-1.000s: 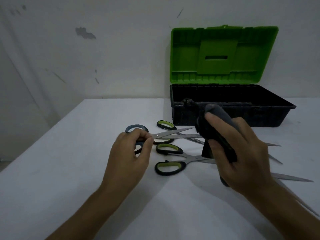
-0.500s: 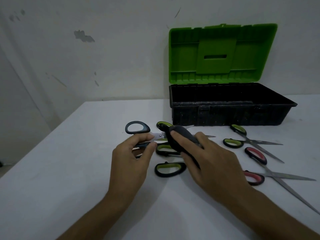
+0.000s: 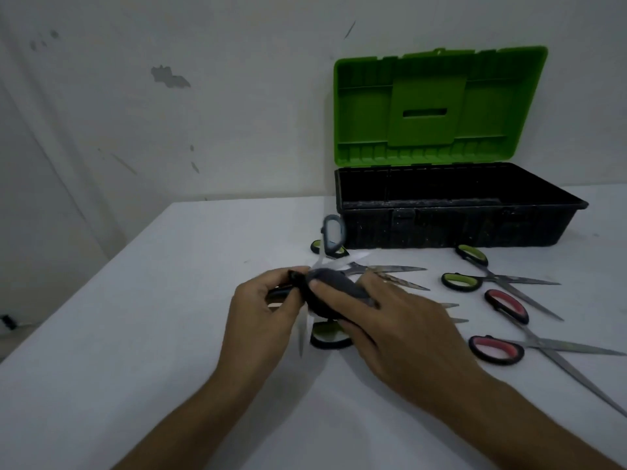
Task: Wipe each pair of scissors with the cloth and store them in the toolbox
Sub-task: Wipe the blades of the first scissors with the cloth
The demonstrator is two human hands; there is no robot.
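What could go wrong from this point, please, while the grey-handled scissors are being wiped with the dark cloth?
1. The grey-handled steel scissors are spread open, one blade pointing down beside the left hand; a slip might nick it.
2. The right hand presses the dark grey cloth onto the blades, so an edge could cut through.
3. The green-handled scissors lie directly beneath and could snag.

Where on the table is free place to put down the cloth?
Bare table lies left of the left hand, out to the left edge, and along the near edge between the forearms. It is crowded right of the right hand, where red-handled scissors and green-handled scissors lie before the toolbox.
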